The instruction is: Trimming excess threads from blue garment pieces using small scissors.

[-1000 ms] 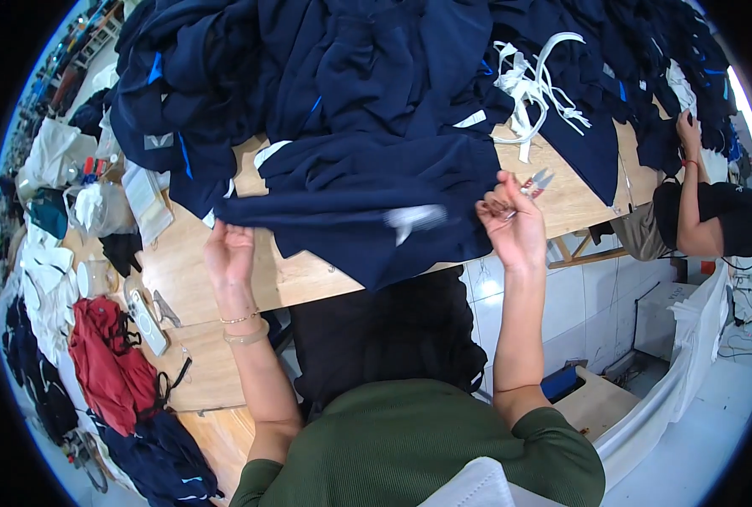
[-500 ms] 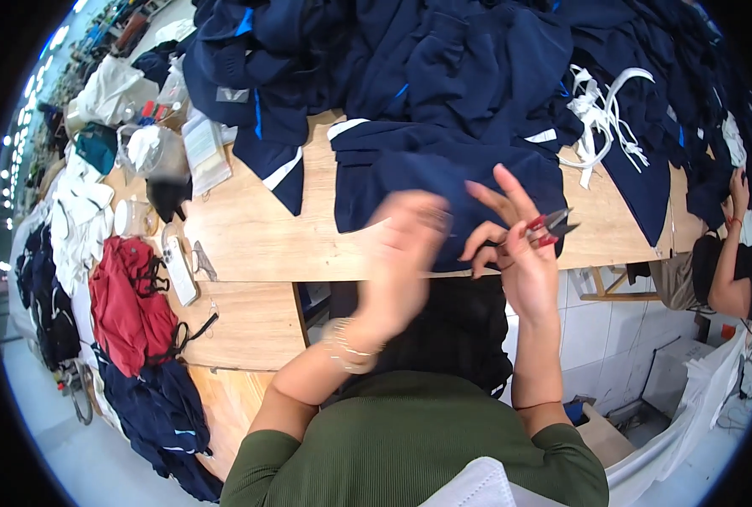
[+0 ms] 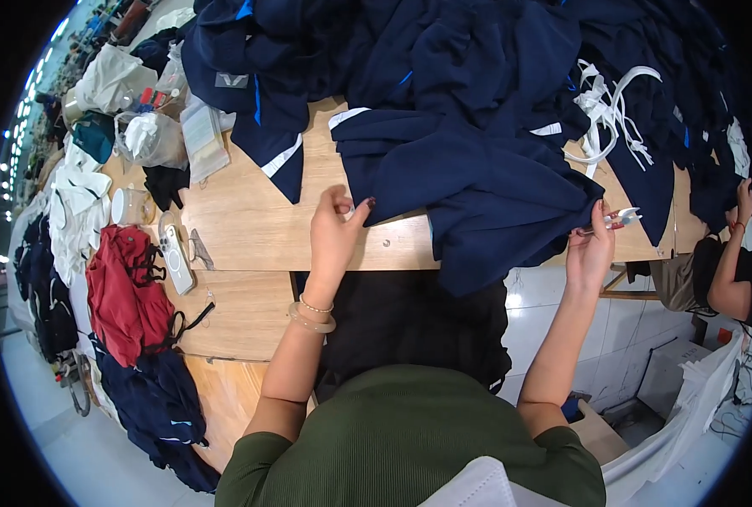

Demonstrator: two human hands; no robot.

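Left hand at the near-left edge of a navy garment, fingers curled and thumb tip against the cloth; cannot tell whether the edge is pinched. Bangles on that wrist. Right hand clamped on the garment's right edge, folds fanning out from its fingertips; the same hand carries red-handled snips, blades pointing right. Garment lies on the pale wood tabletop, in front of the person, rumpled between the two hands, its lower part hanging over the near edge. White strip at its upper left corner. Behind and touching it, a heap of navy clothing fills the far side, some pieces with bright blue trim. Tangle of white tapes near the right hand, on the heap's near side. Over to the left: phone, lidded clear jar, small black cloth, flat clear packet, plastic bag with white stuff inside. Red fabric bundle with black straps beside the phone; more navy cloth below it. Far right, a co-worker's hand reaches in among dark clothing and white cloth.
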